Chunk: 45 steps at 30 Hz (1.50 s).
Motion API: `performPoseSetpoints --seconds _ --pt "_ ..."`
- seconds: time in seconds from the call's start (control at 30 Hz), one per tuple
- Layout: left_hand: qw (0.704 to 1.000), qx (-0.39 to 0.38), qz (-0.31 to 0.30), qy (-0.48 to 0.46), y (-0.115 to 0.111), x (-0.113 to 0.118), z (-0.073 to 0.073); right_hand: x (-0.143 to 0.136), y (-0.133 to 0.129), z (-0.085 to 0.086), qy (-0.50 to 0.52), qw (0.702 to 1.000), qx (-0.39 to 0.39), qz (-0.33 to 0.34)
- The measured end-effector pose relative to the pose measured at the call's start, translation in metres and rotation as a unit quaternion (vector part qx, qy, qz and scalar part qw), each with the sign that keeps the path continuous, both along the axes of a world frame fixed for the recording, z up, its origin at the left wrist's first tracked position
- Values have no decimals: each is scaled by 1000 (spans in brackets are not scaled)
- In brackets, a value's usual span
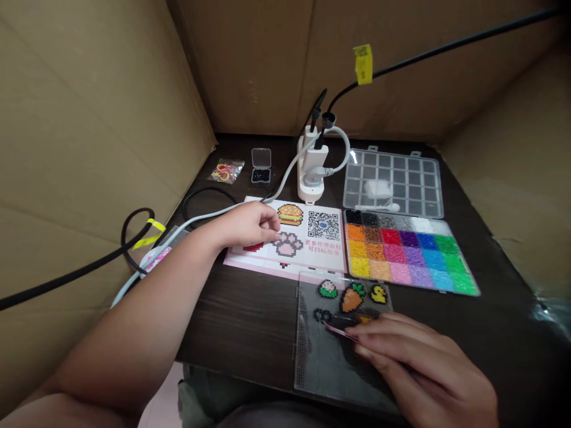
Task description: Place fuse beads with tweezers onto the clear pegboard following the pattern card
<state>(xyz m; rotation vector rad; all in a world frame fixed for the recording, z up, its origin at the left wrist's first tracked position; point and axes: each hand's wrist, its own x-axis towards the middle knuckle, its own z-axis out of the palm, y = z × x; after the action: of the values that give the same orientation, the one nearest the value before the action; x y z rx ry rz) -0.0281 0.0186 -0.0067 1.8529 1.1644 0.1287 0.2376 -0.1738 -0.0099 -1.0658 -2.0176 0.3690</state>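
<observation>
My right hand (423, 362) grips pink tweezers (341, 330), their tips touching down by a small outline of black beads (322, 315) on a clear pegboard (312, 362). Bead figures stand along the board's upper part: a green and white one (328, 289), a carrot (352, 299) and a yellow duck (379, 293). An orange piece (366, 320) is partly covered by my right fingers. My left hand (255, 223) rests on the printed pattern sheet (325, 255), fingers loosely bent and thumb apart, beside the paw print (288, 244); nothing shows in it.
A sorted bead box (411, 252) lies at the right, its clear lid (395, 181) folded back. Behind the sheet stands a white power strip (311, 190) with cables. A small case of black beads (261, 172) and a plastic packet (226, 170) lie left; cardboard walls (263, 71) surround the table.
</observation>
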Motion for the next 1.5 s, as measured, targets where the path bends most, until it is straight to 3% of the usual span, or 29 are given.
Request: performPoseSetpoints --seconds 0.37,0.57,1.3,1.5 --pt "999 -21 30 28 -5 8 12 -6 4 4 66 997 -35 29" --pt "998 -26 36 40 -3 7 9 -6 2 0 88 993 -70 35" --pt "997 -28 32 72 -4 9 14 -9 3 0 86 993 -77 18" --pt "998 -21 27 48 -1 6 7 -6 1 -1 103 991 -85 13"
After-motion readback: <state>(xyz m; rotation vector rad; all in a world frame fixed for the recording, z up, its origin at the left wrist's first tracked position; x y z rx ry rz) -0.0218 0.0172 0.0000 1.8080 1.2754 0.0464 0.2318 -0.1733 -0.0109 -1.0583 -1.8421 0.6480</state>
